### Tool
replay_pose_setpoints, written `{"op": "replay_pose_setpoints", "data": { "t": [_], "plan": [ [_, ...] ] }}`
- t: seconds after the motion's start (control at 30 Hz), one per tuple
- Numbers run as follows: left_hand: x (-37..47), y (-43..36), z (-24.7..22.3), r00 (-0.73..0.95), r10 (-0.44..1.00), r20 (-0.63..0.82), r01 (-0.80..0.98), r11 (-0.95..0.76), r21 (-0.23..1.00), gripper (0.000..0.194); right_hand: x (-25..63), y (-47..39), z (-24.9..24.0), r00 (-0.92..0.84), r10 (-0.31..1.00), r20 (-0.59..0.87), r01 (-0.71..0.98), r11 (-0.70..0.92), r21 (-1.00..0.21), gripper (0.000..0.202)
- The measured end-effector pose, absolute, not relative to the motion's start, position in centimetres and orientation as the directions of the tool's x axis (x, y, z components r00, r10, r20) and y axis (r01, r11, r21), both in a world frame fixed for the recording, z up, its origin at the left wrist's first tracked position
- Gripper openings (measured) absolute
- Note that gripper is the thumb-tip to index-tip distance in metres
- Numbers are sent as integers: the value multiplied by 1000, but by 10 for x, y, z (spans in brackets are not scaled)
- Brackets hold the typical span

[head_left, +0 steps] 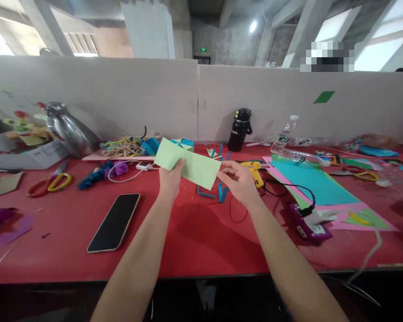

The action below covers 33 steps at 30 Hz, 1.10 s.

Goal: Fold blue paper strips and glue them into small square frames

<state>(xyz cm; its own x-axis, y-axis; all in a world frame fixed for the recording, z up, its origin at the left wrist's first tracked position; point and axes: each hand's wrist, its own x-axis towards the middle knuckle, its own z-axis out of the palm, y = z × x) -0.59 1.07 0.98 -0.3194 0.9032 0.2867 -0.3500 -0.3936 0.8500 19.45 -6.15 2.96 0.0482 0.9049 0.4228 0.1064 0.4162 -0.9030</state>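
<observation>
A pale green paper strip [199,169] is held up above the red table, tilted down to the right. My left hand [170,178] grips its lower left part, thumb on the near face and fingers behind. At the strip's right end, my right hand [237,180] pinches the edge between thumb and fingers. Behind and below the paper lie blue paper strips [223,193] and a blue and green paper piece [182,143], partly hidden by the sheet. A yellow glue gun [255,172] rests just beyond my right hand.
A phone [114,222] and scissors [49,182] lie at left. Coloured paper sheets [317,183], a purple power strip [307,223] and a clear plastic bottle [298,157] are at right. A black bottle [239,129] stands by the white partition [121,96].
</observation>
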Motion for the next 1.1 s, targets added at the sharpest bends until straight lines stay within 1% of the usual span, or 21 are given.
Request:
{"op": "replay_pose_setpoints", "data": {
  "t": [0.07,0.13,0.2,0.23,0.3,0.37,0.43,0.5,0.53,0.6,0.63,0.7,0.73,0.77,0.8,0.83,0.87,0.9,0.97,1.03,1.1],
  "plan": [
    [-4,6,12,-240,930,277,-388,-354,851,51,194,-61,28,67,882,466,96,459,-883,40],
    [-1,1,15,-97,962,253,-426,-270,864,54,192,-60,25,127,856,501,81,494,-866,45],
    [2,-4,20,40,970,239,-428,-199,882,59,190,-60,23,186,834,519,78,514,-854,43],
    [3,-6,23,73,968,239,-417,-188,889,61,190,-60,22,192,830,524,83,518,-851,39],
    [3,-10,29,60,967,248,-388,-206,899,65,189,-60,19,152,833,532,91,525,-847,33],
    [-2,-14,33,-6,967,256,-325,-244,914,66,188,-63,18,84,833,547,98,540,-836,34],
    [-13,-22,36,-37,966,255,-230,-256,939,68,185,-66,17,17,814,581,121,575,-809,40],
    [-30,-32,34,16,978,207,-123,-203,971,72,181,-71,16,-87,772,629,182,633,-752,42],
    [-40,-38,32,64,987,147,-69,-143,987,74,178,-74,15,-158,742,651,223,669,-709,39],
    [-59,-50,22,87,995,51,20,-53,998,78,170,-81,11,-331,672,663,299,741,-602,25],
    [-68,-56,16,82,996,19,51,-23,998,82,166,-85,8,-415,641,646,332,767,-548,18],
    [-81,-73,3,-2,1000,8,155,-8,988,86,160,-95,1,-552,607,572,384,794,-471,16],
    [-86,-83,-2,-47,998,44,224,-32,974,86,157,-101,-3,-601,602,526,403,796,-451,17],
    [-89,-96,-7,-89,987,132,308,-99,946,80,156,-107,-6,-634,605,481,416,792,-447,17],
    [-92,-109,-10,-92,962,255,430,-193,882,70,156,-112,-9,-652,616,443,423,780,-462,17],
    [-94,-123,-12,-26,932,361,544,-290,787,59,157,-117,-11,-661,628,410,420,763,-491,16],
    [-95,-136,-14,93,906,412,607,-380,699,47,159,-120,-13,-666,641,382,411,743,-529,14],
    [-96,-148,-15,221,887,406,627,-448,637,39,161,-122,-15,-668,650,362,396,723,-567,13],
    [-97,-165,-17,342,867,362,653,-496,572,33,165,-123,-18,-669,658,345,359,693,-625,11],
    [-97,-170,-19,358,851,385,680,-520,517,25,168,-120,-20,-664,655,361,322,686,-653,10],
    [-96,-168,-22,334,829,448,702,-536,469,17,168,-118,-22,-651,655,382,301,686,-663,9]
  ]
}}
